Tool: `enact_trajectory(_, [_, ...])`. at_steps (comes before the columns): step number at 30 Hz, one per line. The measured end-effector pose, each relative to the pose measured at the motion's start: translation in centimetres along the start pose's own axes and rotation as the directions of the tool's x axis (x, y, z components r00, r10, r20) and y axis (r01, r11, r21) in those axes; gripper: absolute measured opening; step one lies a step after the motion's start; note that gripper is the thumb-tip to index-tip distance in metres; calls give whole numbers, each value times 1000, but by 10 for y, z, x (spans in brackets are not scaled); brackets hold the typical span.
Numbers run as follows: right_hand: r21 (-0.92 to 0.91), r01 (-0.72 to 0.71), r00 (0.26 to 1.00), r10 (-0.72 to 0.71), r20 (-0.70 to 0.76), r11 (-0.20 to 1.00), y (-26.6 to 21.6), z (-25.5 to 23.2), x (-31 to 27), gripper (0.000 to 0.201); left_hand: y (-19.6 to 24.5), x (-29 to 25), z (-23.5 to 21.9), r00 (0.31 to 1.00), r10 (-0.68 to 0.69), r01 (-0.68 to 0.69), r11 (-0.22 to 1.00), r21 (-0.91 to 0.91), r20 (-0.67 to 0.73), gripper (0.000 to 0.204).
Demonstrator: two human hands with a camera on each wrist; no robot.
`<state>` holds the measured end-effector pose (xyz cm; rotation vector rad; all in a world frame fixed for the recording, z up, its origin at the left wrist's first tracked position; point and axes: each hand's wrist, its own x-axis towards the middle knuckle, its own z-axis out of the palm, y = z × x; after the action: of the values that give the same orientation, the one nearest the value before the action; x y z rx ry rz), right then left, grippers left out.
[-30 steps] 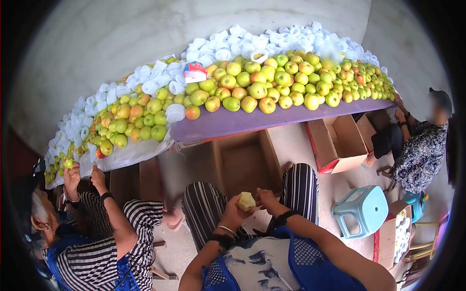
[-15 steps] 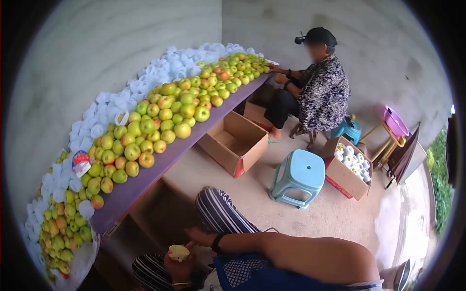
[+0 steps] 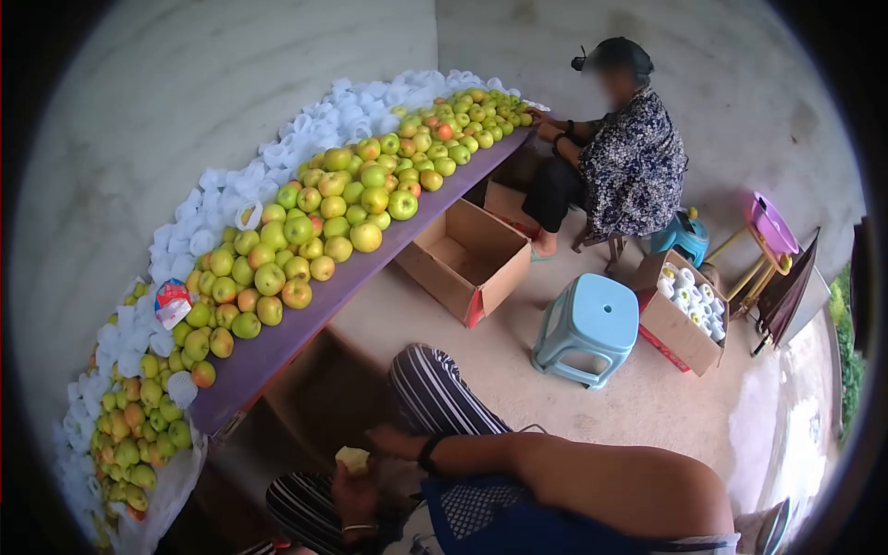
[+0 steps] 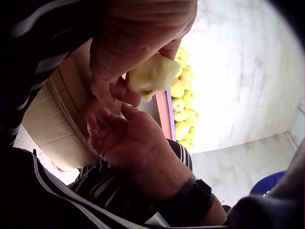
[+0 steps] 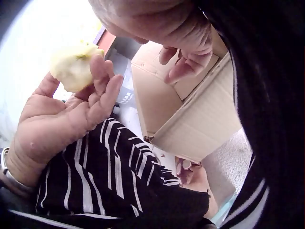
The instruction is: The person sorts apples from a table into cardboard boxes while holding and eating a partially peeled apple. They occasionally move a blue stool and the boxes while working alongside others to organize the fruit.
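Observation:
My left hand [image 3: 356, 499] holds a partly eaten apple [image 3: 352, 459] in front of my lap. Its pale flesh is bare and uneven, and in the right wrist view the apple [image 5: 74, 69] sits between the thumb and fingers. Just beside it is my right hand [image 3: 393, 442], holding nothing. In the left wrist view that right hand [image 4: 133, 143] shows its palm, with the fingers loosely bent close below the apple [image 4: 152, 76]. A dark band circles the right wrist.
Apples [image 3: 268, 277] and white foam nets [image 3: 333, 111] heap along a purple-covered table [image 3: 319, 310]. A cardboard box [image 3: 476, 264], a light-blue stool [image 3: 601, 314] and a box of net-wrapped apples [image 3: 680, 338] stand on the floor. Another person [image 3: 629, 171] sits at the far end.
The head view has swung to the right, bringing the stool and the far person nearer the middle. My right hand has come away from the apple, which stays in my left hand.

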<state>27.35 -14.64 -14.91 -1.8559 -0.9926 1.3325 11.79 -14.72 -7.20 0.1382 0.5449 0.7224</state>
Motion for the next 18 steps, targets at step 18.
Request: enact_trajectory(18, [-495, 284, 958, -219, 185, 821, -10, -15, -13, 25, -7, -7, 6, 973, 192, -230, 794, 562, 127, 27])
